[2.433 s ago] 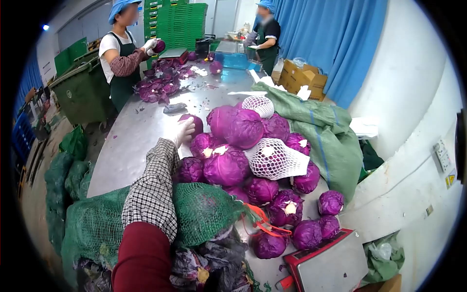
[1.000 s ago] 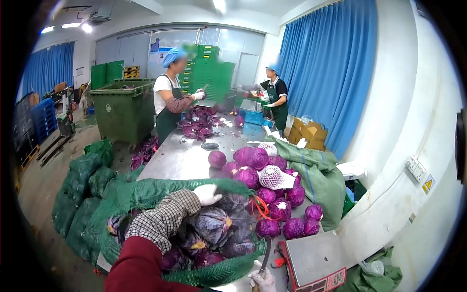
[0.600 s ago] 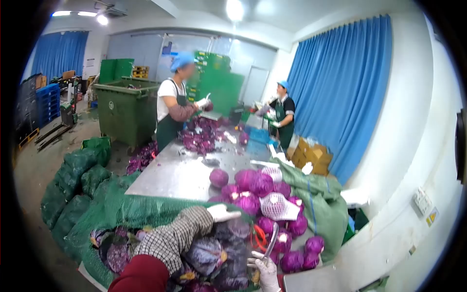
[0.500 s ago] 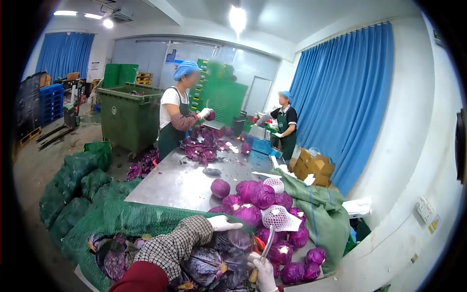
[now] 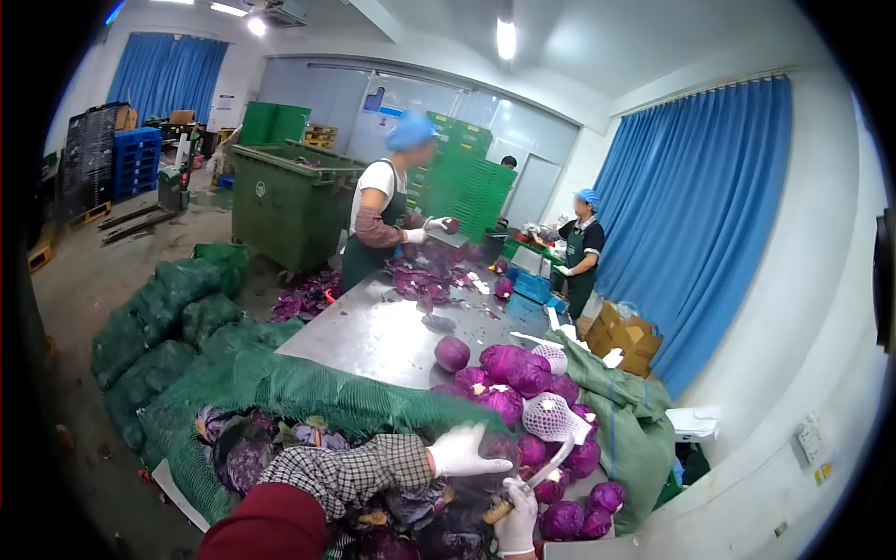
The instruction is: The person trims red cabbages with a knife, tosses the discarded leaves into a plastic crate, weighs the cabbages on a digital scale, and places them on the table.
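Green mesh sack: over its open mouth, the left hand, fingers spread, near dark cabbages; at its right end, the right hand gripping a knife.

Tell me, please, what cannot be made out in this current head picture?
Head view:
Cabbages in the green net bag: partly hidden by the checked sleeve.
Knife handle: partly covered by the right hand.
Left hand: blur hides whether it touches anything.
Yellow wall sign: too small to read.
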`<act>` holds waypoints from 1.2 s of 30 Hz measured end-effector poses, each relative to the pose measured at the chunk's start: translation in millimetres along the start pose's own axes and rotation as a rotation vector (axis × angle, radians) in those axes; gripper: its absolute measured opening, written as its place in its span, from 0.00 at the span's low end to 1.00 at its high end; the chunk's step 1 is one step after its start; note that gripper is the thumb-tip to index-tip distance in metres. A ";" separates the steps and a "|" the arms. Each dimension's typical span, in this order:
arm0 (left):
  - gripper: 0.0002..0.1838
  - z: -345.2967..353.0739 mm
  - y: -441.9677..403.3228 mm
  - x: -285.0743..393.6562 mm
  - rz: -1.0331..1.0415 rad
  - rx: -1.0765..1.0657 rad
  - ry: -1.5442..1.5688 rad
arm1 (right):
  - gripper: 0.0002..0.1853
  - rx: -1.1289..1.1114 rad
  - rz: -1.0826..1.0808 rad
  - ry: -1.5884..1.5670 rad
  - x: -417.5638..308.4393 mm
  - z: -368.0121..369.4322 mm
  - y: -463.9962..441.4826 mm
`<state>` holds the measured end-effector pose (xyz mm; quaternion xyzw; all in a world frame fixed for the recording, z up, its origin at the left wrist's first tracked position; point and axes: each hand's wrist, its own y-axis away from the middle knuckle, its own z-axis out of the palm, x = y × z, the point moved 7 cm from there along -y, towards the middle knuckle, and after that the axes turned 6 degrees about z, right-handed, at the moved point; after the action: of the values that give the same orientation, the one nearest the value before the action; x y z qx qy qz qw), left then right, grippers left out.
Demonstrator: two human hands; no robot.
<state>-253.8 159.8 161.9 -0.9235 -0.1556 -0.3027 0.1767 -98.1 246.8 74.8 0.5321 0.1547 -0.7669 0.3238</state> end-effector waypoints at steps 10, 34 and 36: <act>0.49 50.3 116.0 139.4 0.420 0.073 0.347 | 0.08 0.358 -0.697 0.699 -68.0 -60.4 231.6; 0.67 226.8 206.4 118.1 0.486 -0.637 -0.224 | 0.15 0.564 0.017 0.761 99.4 -139.3 368.0; 0.66 229.3 202.3 124.4 0.502 -0.610 -0.203 | 0.14 0.551 0.104 0.844 91.6 -131.0 367.4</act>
<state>37.2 98.8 18.5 -0.9680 0.1550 -0.1898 -0.0534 218.2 19.8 -20.2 0.8684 0.0375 -0.4802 0.1183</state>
